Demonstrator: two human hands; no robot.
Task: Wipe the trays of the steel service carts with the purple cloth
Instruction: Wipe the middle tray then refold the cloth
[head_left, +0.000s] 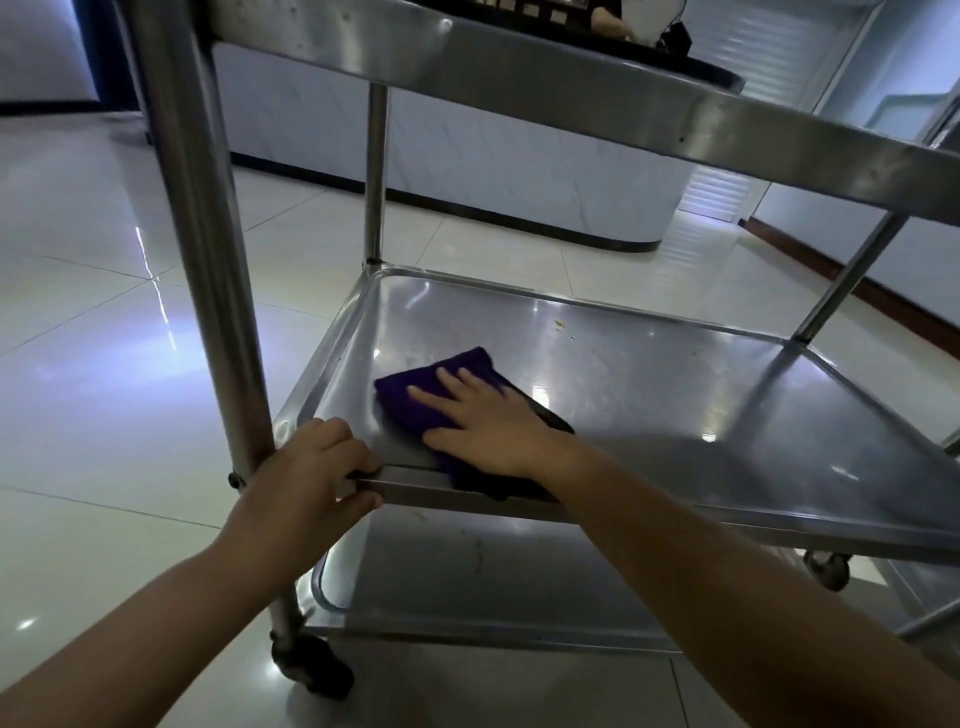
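Wiping the middle tray (675, 415) now!
Right hand (485, 421) presses flat on the purple cloth (415, 395); crumbs (560, 325) lie far-right. Left hand (311, 462) clenches the near rim.

Dim, cool bluish light fills the room, with bright glare patches on the glossy floor (130, 332) and small highlights scattered across the steel tray (649, 374). A soft shadow spreads over the tray's near right part. Wide-angle distortion bends the cart posts (208, 234) near the edges, and the whole view is slightly soft.
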